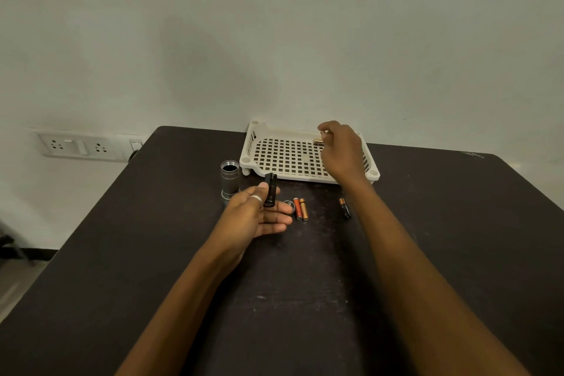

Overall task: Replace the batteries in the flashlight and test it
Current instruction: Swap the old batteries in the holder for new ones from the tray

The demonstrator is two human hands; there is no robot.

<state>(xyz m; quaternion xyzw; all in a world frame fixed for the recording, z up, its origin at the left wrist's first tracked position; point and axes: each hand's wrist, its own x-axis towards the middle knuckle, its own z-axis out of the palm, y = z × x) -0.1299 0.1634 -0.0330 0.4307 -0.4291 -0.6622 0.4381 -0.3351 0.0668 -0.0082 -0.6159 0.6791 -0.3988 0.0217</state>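
Holder (270,190): pinched upright in left hand (259,217), at 6 o'clock of tray (308,175).
Right hand (341,152): fingers curled over tray's battery (318,142); grip unclear.
Flashlight (230,180): open, 9 o'clock of holder.
Advice: keep old cells apart, match polarity.

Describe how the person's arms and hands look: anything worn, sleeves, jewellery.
Both forearms are bare, with no sleeves in view. The left hand wears a plain silver-coloured ring on one finger. The right hand shows no ring, watch or glove from this angle. No wristbands or markings are visible on either arm.
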